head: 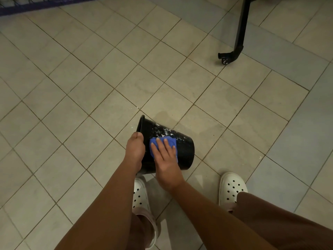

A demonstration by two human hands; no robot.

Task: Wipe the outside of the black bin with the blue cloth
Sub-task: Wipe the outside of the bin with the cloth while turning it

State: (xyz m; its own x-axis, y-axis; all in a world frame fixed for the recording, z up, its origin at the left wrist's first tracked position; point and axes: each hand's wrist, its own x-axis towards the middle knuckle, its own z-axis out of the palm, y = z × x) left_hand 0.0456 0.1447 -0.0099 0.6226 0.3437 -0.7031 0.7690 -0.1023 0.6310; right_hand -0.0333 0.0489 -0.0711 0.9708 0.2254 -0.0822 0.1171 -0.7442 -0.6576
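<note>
I see the black bin [180, 150] tipped on its side over the tiled floor [90, 87], just ahead of the person's two white clogs [232, 186]. I cannot tell whether it rests on the tiles or is held clear of them. The left hand [135, 150] grips the bin at its rim, with the fingers curled over the edge. The right hand [166, 159] lies on the bin's outer wall beside the left hand. Its fingers are straight and spread, pressing the blue cloth [155, 143] flat against the wall. The cloth shows around the fingertips. White specks dot the wall just beyond the cloth. Well beyond the bin's base end stands a black metal leg [240, 33] with a small caster at its foot.
</note>
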